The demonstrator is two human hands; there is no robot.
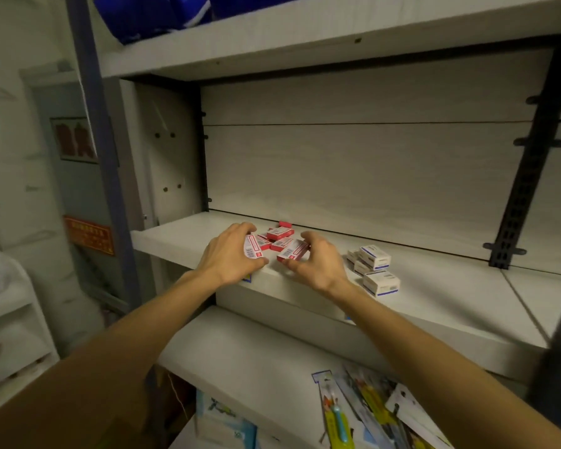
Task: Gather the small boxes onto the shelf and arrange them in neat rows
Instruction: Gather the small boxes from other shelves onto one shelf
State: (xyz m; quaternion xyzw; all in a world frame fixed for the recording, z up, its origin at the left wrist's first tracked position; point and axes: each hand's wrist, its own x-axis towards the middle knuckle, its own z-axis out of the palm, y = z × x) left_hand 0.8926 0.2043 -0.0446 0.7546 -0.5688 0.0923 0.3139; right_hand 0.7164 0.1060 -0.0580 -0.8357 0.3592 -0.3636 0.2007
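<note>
On the lowest shelf, nearest, lie packaged toothbrushes [344, 413]. Above it, on the pale wooden shelf [434, 306], both hands cup a loose heap of red-and-white small boxes [280, 243]. The left hand [230, 254] curls its fingers round one box at the heap's left side; the right hand [318, 260] pinches another at the heap's right. Just right of the right hand sit blue-and-white small boxes [374, 267], clustered unevenly. Farthest up, blue packages [153, 14] rest on the top shelf.
</note>
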